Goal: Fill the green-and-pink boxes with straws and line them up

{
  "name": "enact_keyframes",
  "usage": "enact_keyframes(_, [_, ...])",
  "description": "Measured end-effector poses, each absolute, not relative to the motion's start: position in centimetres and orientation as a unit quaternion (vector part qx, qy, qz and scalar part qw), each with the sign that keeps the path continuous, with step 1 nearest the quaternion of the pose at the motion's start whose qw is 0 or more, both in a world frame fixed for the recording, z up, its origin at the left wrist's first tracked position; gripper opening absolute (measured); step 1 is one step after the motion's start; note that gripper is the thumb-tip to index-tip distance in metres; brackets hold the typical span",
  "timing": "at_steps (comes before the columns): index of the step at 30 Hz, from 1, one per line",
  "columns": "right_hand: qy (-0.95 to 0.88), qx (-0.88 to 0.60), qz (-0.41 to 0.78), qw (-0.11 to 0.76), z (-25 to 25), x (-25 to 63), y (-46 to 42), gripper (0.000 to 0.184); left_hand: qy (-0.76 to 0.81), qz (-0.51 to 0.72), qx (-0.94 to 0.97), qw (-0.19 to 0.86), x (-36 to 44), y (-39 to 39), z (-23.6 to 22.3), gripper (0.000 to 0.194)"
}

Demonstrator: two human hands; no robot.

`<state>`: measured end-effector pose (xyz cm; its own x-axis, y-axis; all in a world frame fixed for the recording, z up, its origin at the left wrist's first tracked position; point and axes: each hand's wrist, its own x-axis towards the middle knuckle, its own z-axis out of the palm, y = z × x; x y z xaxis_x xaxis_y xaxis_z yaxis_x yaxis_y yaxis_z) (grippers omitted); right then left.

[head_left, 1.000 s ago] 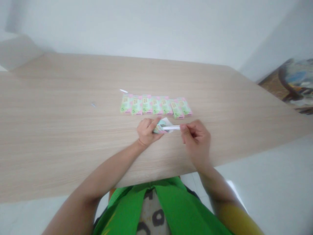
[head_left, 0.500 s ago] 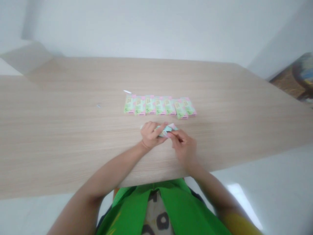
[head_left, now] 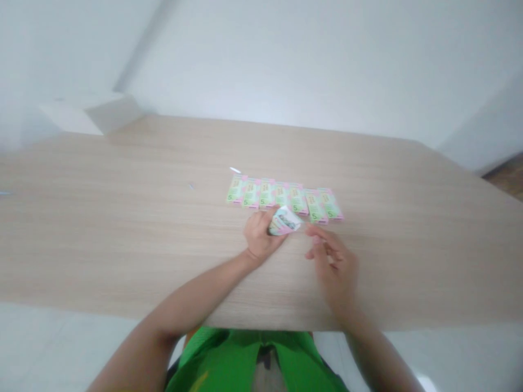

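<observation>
My left hand point(head_left: 261, 237) is closed around a small folded bundle of green and pink paper notes point(head_left: 284, 221), held just above the wooden table point(head_left: 122, 218). A little to its right, my right hand point(head_left: 333, 261) hovers apart from the bundle with fingers loosely curled and nothing visible in them. Directly beyond both hands lies a row of several green and pink notes point(head_left: 286, 196) marked "5", side by side and flat on the table.
A small white scrap point(head_left: 235, 170) lies just behind the row's left end, and a tiny speck point(head_left: 190, 187) sits further left. A pale box-like ledge point(head_left: 90, 111) stands at the table's far left corner. White walls rise behind.
My right hand has let go of the bundle and drawn back to the right. The white strip seen a second ago is gone from view. The camera has tilted and shifted.
</observation>
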<state>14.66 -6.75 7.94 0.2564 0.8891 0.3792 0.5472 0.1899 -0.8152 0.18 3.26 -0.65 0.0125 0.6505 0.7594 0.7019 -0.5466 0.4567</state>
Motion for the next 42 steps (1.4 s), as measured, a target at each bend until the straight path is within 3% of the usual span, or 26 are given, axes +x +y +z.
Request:
enact_keyframes(4, [-0.586,-0.558,0.207,0.551,7.6,16.5,-3.3,0.029,-0.484,-0.496,-0.721,-0.004,0.3,3.2,-0.3,0.074])
enact_keyframes(9, [-0.469,-0.480,0.459,0.582,6.0,15.1,0.3,0.034,-0.476,-0.431,-0.766,-0.036,0.4,2.6,0.3,0.081])
enact_keyframes(12, [-0.380,-0.439,0.517,0.629,5.1,13.4,0.8,0.034,-0.474,-0.391,-0.787,-0.059,0.4,2.3,0.9,0.079])
enact_keyframes(16, [-0.295,-0.404,0.534,0.682,4.6,12.4,0.8,0.031,-0.479,-0.356,-0.800,-0.065,0.4,2.0,1.6,0.078])
enact_keyframes(22, [-0.178,-0.414,0.574,0.684,3.7,13.1,-0.8,0.020,-0.497,-0.288,-0.817,-0.051,0.8,1.1,2.0,0.083])
enact_keyframes(33, [-0.162,-0.408,0.564,0.699,2.9,12.0,-2.0,0.024,-0.561,-0.261,-0.783,-0.060,4.0,-1.0,3.1,0.051])
enact_keyframes(42, [-0.188,-0.425,0.534,0.706,2.4,11.5,-1.9,0.022,-0.500,-0.298,-0.812,-0.045,3.6,-0.6,2.5,0.056])
